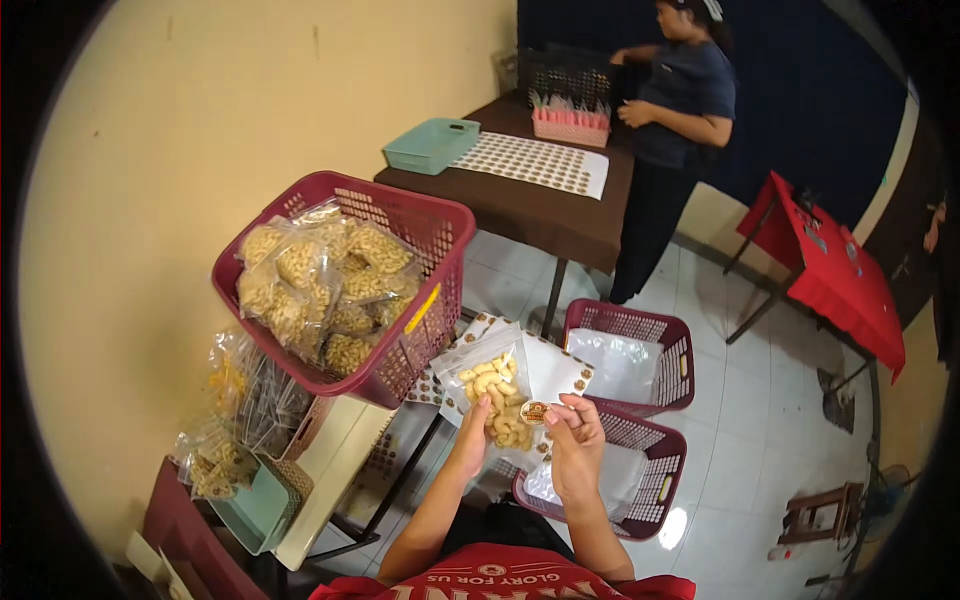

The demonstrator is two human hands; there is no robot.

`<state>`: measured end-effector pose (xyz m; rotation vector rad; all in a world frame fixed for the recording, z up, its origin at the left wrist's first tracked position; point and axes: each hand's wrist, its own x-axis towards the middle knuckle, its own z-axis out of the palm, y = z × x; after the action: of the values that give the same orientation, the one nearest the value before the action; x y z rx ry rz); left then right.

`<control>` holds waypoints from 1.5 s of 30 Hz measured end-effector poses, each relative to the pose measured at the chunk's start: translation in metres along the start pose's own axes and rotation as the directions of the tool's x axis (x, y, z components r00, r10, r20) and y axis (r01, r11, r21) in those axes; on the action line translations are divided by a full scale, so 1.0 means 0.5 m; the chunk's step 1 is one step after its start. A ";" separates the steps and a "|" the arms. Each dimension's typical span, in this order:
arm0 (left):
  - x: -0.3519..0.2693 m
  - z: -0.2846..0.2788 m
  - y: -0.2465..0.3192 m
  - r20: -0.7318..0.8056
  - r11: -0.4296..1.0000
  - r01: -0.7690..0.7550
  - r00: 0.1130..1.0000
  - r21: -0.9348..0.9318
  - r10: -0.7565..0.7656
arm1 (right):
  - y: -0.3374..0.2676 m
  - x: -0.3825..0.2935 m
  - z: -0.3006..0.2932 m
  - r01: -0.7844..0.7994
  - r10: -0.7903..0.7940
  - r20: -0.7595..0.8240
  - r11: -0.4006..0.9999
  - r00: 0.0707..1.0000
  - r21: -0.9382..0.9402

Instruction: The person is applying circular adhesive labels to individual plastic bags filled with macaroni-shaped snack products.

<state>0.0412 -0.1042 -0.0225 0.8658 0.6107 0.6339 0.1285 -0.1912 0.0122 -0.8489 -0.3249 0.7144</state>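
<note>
My left hand (pixel 472 442) grips the side of a clear zip bag of cashew nuts (pixel 499 382), which it holds up in front of me. Between the thumb and fingers of my right hand (pixel 574 450) is a round printed sticker (pixel 535 412), at the right edge of the bag; whether it touches the plastic I cannot tell. Beneath the bag lie white sheets of round stickers (pixel 559 364). To the left stands a large maroon plastic basket (pixel 450 225), piled with clear bags of nuts (pixel 345 262).
Two maroon baskets (pixel 675 330) with plastic sheets inside stand on the floor at right. Behind is a brown table (pixel 510 217) with a green basket (pixel 431 146), a sticker sheet (pixel 532 161) and a pink basket (pixel 570 133); a co-worker (pixel 686 97) stands beside it. More bagged goods (pixel 262 390) sit at lower left.
</note>
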 end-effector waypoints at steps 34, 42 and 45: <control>-0.132 0.030 0.118 0.021 0.862 -0.472 0.879 0.183 0.477 | -0.044 -0.039 0.095 0.103 -0.055 0.391 0.989 0.919 -0.104; -0.166 0.031 0.120 -0.012 0.829 -0.527 0.843 0.186 0.538 | -0.047 -0.047 0.109 0.076 0.003 0.436 0.984 0.900 -0.164; -0.182 0.026 0.124 -0.048 0.809 -0.560 0.817 0.178 0.575 | -0.035 -0.050 0.119 0.107 -0.009 0.483 0.979 0.876 -0.174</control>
<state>-0.0255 -0.1451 0.0564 1.1861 0.4895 1.1946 0.0867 -0.1828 0.0636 -0.8346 -0.8787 0.8433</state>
